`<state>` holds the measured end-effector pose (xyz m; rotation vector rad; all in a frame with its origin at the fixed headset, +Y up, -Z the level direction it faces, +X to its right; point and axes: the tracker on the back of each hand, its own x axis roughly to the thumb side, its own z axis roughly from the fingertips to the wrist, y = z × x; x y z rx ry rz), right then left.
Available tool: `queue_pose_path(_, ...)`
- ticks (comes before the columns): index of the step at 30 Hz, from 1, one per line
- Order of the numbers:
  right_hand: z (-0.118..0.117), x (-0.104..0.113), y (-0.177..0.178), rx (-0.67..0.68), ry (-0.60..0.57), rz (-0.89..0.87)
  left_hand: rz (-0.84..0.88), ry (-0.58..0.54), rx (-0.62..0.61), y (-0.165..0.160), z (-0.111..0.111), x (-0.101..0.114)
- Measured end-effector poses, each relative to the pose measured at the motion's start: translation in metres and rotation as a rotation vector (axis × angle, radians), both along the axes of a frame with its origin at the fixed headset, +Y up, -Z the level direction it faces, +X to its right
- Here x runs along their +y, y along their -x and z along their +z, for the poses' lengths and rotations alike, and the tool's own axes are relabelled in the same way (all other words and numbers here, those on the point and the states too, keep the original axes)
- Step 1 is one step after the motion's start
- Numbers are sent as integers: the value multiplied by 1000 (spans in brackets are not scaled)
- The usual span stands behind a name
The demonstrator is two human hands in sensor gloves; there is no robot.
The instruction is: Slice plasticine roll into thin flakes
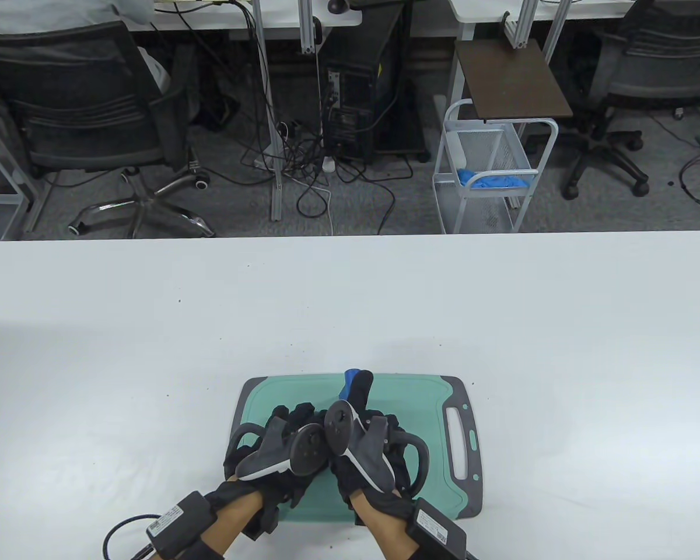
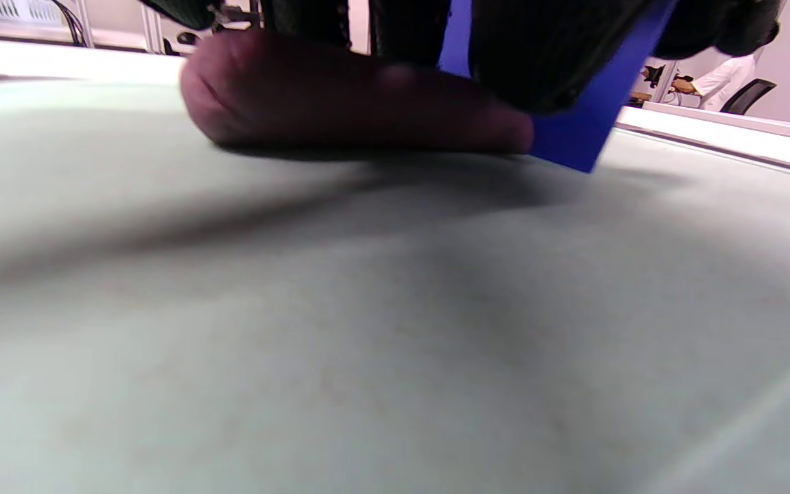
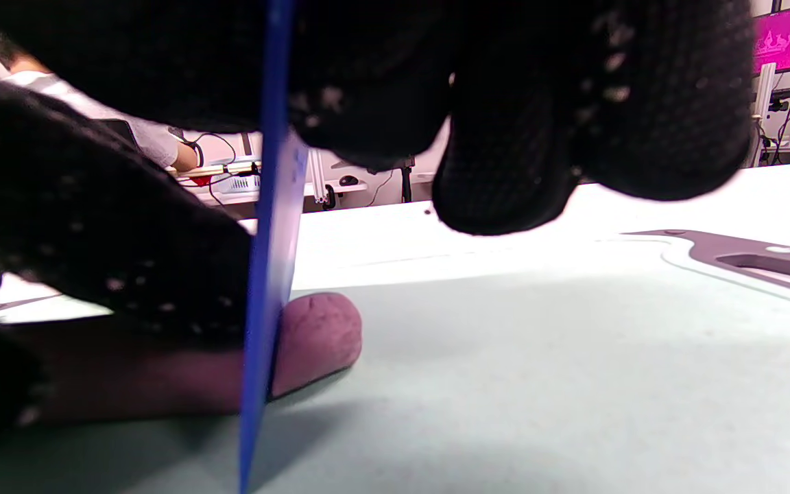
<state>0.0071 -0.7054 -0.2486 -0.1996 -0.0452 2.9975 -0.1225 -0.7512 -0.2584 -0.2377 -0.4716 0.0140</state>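
Note:
A purple-brown plasticine roll lies on the teal cutting board. My hands hide it in the table view. My left hand presses on the roll from above; its gloved fingers cover most of it. My right hand grips a blue plastic knife. The blade stands upright across the roll near its free end, and a short stub sticks out past it. In the left wrist view the blade's lower corner reaches the board.
The board has a grey rim and a handle slot on its right. It lies at the near middle of a white table. Chairs, a wire cart and cables stand on the floor beyond the far edge.

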Motion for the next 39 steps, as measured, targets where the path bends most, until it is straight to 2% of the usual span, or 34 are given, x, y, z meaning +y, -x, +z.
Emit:
queue_pose_path(3, 3, 2, -2, -3, 12, -13, 9, 5, 16, 1, -1, -1)
queue_pose_path(10, 7, 11, -9, -10, 32, -61, -17, -60, 39, 2, 0, 0)
queue_pose_path(22, 20, 30, -7, 1, 46, -81, -12, -74, 62, 3, -2, 1)
queue_pose_path(39, 21, 22, 4, 10, 96, -46, 8, -70, 65, 6, -4, 0)
